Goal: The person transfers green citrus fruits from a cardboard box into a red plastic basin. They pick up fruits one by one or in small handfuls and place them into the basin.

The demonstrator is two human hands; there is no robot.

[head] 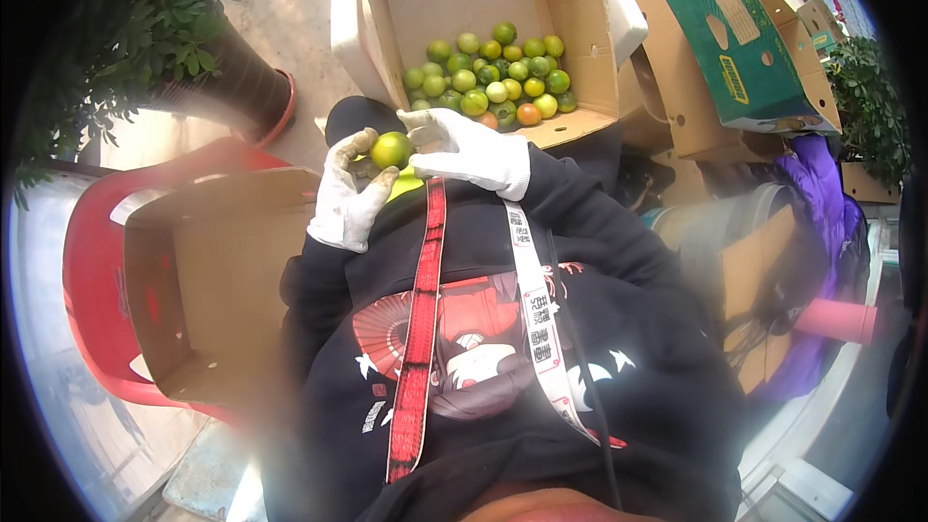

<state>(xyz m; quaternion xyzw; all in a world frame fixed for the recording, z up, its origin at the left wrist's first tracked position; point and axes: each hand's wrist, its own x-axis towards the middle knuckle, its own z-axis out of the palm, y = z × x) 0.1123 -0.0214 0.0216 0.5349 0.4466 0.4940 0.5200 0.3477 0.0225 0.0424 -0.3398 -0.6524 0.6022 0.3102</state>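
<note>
Both of my hands wear white knit gloves with soiled fingertips. My left hand (pixel 354 185) grips a single yellow-green tomato (pixel 391 151) between thumb and fingers. Just right of that tomato is my right hand (pixel 464 148), its fingers spread and holding nothing; whether a fingertip touches the fruit I cannot tell. Beyond the hands, green, yellowish and a few orange tomatoes (pixel 475 101) lie at the near end of a large cardboard box (pixel 580 36), which sits within a white foam box (pixel 349 22).
A cardboard box without visible contents (pixel 232 261) rests on a red plastic chair (pixel 90 254) at left. A potted plant (pixel 239 80) stands at upper left. Green-printed cartons (pixel 747 36) are stacked at upper right, above a purple jacket (pixel 819 174) and a pink cylindrical object (pixel 841 320).
</note>
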